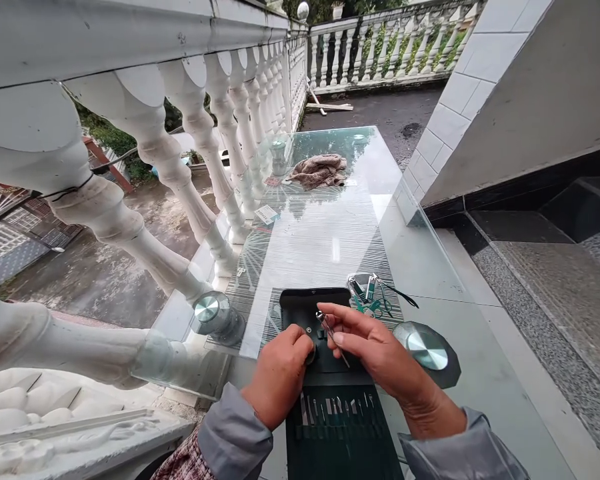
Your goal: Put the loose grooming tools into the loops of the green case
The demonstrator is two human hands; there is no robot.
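At 6 o'clock, the lower panel of an open dark case (343,457) is spread on the glass table (300,243), with a row of slim metal tools (337,408) seated in its slots; that part is judged done. Just beyond, at 10 o'clock from the row, the left hand (280,363) is curled against the case, its fingertips partly hidden, so whether anything is gripped cannot be told. At 1 o'clock, a small metal tool (324,323) is pinched by the right hand (380,347) above the upper panel; since it is out of any slot, the work is judged only part-way, with its placing left. At 1 o'clock past that hand, a bundle of clippers and green-handled scissors (371,288) is kept outside the case. Movement toward 9 o'clock is limited by the table edge and the white balusters (173,143); more room is offered by bare glass toward 3 o'clock, before the right edge. Toward 12 o'clock, open glass is found up to a card (267,215) at 11 and a crumpled cloth (323,172) at 12.
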